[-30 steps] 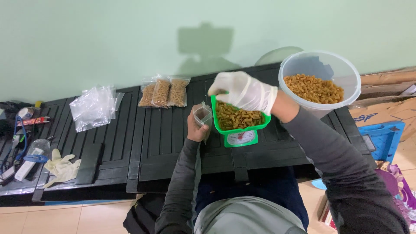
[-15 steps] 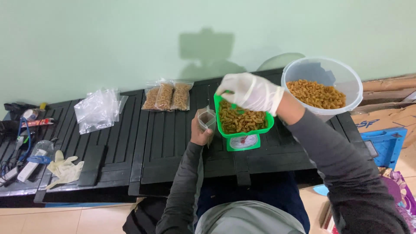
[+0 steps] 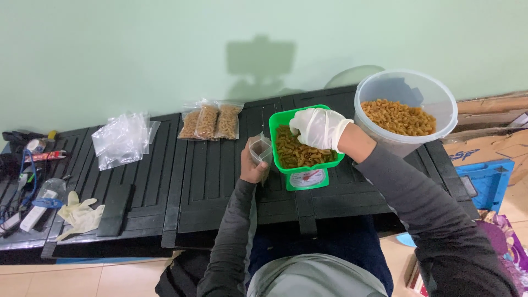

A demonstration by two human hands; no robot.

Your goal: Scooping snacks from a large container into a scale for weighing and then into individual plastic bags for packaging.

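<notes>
My left hand [image 3: 252, 166], bare, holds a small clear plastic bag [image 3: 259, 149] upright just left of a green kitchen scale [image 3: 306, 178]. The scale's green tray [image 3: 280, 116] is filled with brown pasta pieces. My right hand [image 3: 317, 128], in a white glove, reaches down into the tray, fingers curled among the pasta. Whether it grips any pieces is hidden by the glove.
A large clear tub [image 3: 406, 108] of the same pasta stands right of the scale. Three filled bags [image 3: 210, 122] lie at the back of the black slatted table [image 3: 214, 181]. Empty bags [image 3: 122, 139], a spare glove [image 3: 81, 215], a black phone [image 3: 115, 209] and tools lie left.
My right hand has moved from the tray's left rim, near the bag, down into the pasta in the tray. The left hand and bag stay put.
</notes>
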